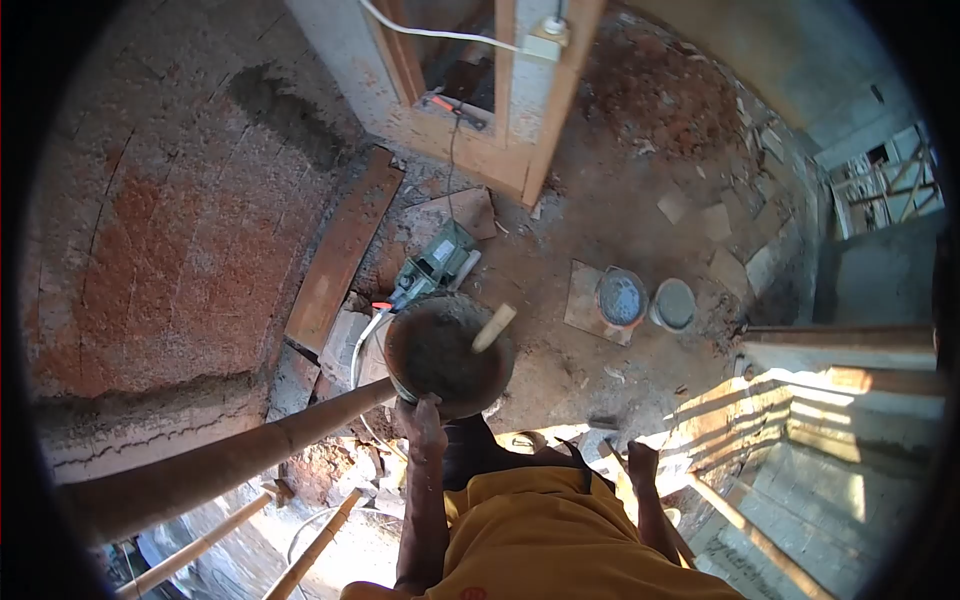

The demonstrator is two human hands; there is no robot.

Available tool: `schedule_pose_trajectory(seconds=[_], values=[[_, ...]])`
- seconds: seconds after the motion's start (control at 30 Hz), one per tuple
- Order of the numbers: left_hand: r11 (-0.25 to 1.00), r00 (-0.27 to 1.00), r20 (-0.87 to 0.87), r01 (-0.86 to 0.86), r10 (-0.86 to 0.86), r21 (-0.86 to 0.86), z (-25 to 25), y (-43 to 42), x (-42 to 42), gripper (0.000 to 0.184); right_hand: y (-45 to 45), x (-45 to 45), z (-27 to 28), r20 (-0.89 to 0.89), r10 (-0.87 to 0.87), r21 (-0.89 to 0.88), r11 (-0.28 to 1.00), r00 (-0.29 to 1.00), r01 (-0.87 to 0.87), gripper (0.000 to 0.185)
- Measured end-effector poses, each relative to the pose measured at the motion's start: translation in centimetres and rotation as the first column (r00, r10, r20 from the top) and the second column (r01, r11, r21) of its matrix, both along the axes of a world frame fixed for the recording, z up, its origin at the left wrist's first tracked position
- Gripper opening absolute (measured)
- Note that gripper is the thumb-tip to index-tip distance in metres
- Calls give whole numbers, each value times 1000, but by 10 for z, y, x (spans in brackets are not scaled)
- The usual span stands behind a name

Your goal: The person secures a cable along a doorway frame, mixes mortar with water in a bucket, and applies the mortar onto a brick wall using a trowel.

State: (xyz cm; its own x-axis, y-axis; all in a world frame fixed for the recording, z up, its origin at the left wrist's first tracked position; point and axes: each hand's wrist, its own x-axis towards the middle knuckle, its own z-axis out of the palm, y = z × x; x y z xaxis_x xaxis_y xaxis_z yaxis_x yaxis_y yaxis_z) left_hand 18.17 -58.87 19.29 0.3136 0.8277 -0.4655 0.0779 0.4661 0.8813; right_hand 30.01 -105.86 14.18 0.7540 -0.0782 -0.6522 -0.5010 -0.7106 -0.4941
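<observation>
My left hand (424, 420) grips the near rim of a round, dark bowl (398, 345). Inside the bowl lies grey mortar (440, 352), and a light wooden handle (494, 328) sticks up over its right side. My right hand (643, 462) is down at the right of my body, its fingers drawn together; whether it holds anything is too small to tell. Just beyond the bowl, a green machine (440, 252) stands on the ground.
Two buckets, one with bluish content (621, 298) and one with grey content (673, 305), stand ahead right. A thick pole (230, 450) crosses at left. Thinner poles (760, 540) slant nearby. A plank (345, 250) leans by the brick wall (180, 280). A wooden frame (530, 160) stands ahead.
</observation>
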Motion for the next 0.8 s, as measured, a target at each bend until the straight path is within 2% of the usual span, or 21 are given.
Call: schedule_pose_trajectory(seconds=[0.03,0.07,0.1,0.13,0.2,0.23,0.27,0.33,0.4,0.5,0.6,0.7,0.73,0.8], values=[[1000,1000,2,-30,30,-4,-7,10,4,30,64,59,23,283,348,-87,937,894,-338,32],[998,998,6,-57,57,-5,-9,20,8,27,131,103,41,298,410,-113,912,862,-395,32],[999,999,5,-33,33,39,-3,26,10,25,205,130,71,489,502,-81,840,713,-537,25],[997,1000,3,1,-1,79,7,29,13,24,268,148,104,577,650,-165,687,495,-708,31],[999,999,46,-12,10,41,33,39,31,23,377,170,155,697,691,-119,377,193,-919,35],[1000,998,67,-19,17,22,47,44,40,24,419,171,176,640,769,-219,190,6,-957,40],[999,994,99,-40,39,2,51,46,41,25,443,171,174,630,762,-291,56,-147,-955,43],[998,987,151,-59,55,24,57,54,44,28,469,171,134,403,776,-540,-226,-484,-811,48],[994,983,175,-73,58,81,65,63,53,31,506,173,143,61,754,-538,-528,-655,-657,54],[988,978,170,-136,122,71,87,76,73,33,531,191,154,99,724,-467,-572,-683,-674,51],[977,971,113,-205,211,-59,105,95,94,35,543,210,173,271,599,-578,-524,-753,-625,46],[988,979,137,-149,153,-37,103,110,107,31,572,224,193,239,692,-514,-505,-681,-694,49],[974,973,68,-223,221,25,101,115,121,25,593,234,220,250,581,-649,-493,-775,-579,33],[936,941,-20,-335,339,109,100,127,155,19,633,255,220,163,590,-639,-547,-791,-540,24]])
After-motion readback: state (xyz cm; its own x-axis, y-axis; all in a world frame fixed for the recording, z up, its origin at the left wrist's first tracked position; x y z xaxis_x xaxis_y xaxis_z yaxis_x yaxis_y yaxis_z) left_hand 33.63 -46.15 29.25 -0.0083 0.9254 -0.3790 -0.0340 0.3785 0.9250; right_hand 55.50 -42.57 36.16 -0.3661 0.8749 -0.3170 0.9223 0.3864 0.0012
